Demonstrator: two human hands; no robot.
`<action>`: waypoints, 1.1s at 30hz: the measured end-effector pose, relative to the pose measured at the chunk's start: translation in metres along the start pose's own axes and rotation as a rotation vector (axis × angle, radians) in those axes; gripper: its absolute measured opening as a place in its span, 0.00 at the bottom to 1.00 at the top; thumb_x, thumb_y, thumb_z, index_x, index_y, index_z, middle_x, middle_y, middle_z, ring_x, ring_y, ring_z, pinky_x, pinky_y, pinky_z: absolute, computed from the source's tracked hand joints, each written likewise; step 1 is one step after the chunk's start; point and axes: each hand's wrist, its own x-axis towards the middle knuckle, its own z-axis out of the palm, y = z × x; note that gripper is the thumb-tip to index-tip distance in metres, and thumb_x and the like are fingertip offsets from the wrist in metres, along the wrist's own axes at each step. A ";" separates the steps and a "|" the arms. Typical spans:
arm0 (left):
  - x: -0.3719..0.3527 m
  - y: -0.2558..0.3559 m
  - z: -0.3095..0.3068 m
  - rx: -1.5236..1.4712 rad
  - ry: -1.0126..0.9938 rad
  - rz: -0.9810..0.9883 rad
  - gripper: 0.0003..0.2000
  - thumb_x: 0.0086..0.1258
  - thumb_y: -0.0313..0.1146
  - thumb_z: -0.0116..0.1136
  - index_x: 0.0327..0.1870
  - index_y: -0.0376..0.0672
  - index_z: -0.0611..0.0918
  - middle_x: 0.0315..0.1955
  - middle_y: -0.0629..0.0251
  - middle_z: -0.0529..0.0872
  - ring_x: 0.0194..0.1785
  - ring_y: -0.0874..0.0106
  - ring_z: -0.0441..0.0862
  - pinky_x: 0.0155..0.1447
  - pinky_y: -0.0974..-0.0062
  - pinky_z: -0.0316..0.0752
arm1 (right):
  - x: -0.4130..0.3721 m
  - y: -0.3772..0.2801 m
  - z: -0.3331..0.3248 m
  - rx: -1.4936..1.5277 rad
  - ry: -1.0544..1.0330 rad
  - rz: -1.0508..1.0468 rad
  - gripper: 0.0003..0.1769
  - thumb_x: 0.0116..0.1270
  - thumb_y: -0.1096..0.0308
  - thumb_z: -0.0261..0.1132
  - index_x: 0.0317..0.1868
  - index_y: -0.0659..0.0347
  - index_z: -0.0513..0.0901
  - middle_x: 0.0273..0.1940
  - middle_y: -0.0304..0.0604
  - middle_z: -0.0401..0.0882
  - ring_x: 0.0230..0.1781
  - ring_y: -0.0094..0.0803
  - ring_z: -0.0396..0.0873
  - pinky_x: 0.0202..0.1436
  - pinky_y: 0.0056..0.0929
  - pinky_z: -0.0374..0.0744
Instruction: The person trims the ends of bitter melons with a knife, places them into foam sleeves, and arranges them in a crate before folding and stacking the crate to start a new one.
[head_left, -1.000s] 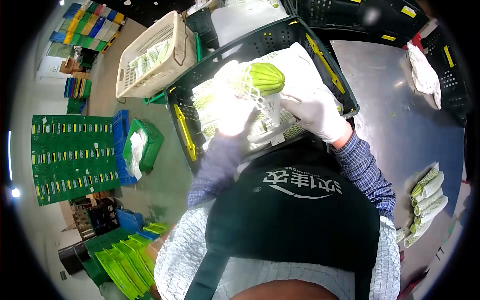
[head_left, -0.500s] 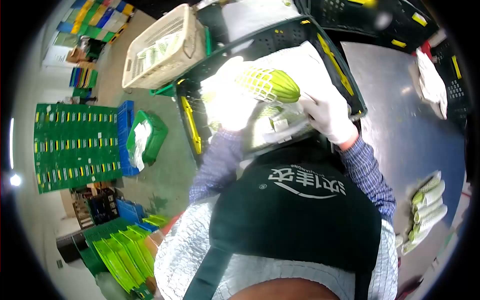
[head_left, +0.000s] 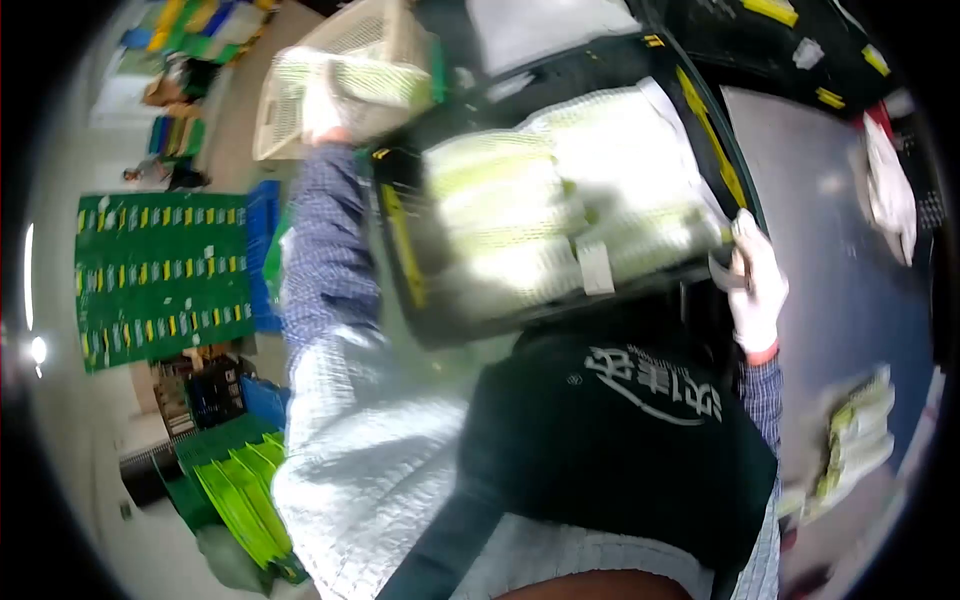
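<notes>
The view is blurred by motion. My left hand (head_left: 324, 104), in a white glove, stretches far out to the cream plastic basket (head_left: 290, 118) at the upper left, which holds net-wrapped green gourds; its grip is not clear. My right hand (head_left: 757, 283), also gloved, is at the near right corner of the black crate (head_left: 400, 250). Something small and dark shows at its fingers, too blurred to name. The crate is filled with gourds in white foam net sleeves (head_left: 560, 205).
A metal table (head_left: 850, 290) lies to the right, with a white cloth (head_left: 890, 195) at its far side and a row of net-wrapped gourds (head_left: 852, 440) near its front. Green and blue crates (head_left: 165, 280) are stacked on the floor at left.
The half-sleeved gourd that both hands held over the crate has left them. My left hand swung out to the cream basket, my right hand dropped to the crate's corner, and the view turned.
</notes>
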 end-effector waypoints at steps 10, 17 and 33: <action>-0.087 -0.143 0.074 1.335 -0.980 0.292 0.22 0.67 0.41 0.68 0.57 0.38 0.81 0.47 0.59 0.86 0.52 0.66 0.84 0.59 0.73 0.77 | -0.042 0.019 -0.008 0.207 0.006 0.421 0.21 0.67 0.85 0.61 0.60 0.66 0.81 0.63 0.49 0.80 0.59 0.32 0.79 0.65 0.27 0.74; -0.108 -0.190 0.015 1.829 -0.790 0.357 0.27 0.70 0.46 0.62 0.64 0.38 0.79 0.60 0.50 0.82 0.64 0.55 0.78 0.70 0.61 0.70 | -0.057 0.026 -0.019 0.158 0.004 0.436 0.20 0.69 0.84 0.57 0.60 0.69 0.80 0.61 0.50 0.81 0.60 0.34 0.79 0.66 0.29 0.74; -0.229 -0.343 0.151 1.522 -1.267 0.014 0.30 0.53 0.45 0.73 0.53 0.33 0.81 0.48 0.42 0.83 0.56 0.50 0.80 0.62 0.62 0.77 | -0.044 0.011 -0.002 0.034 0.000 0.443 0.20 0.68 0.82 0.63 0.59 0.59 0.83 0.47 0.41 0.85 0.42 0.26 0.80 0.48 0.24 0.77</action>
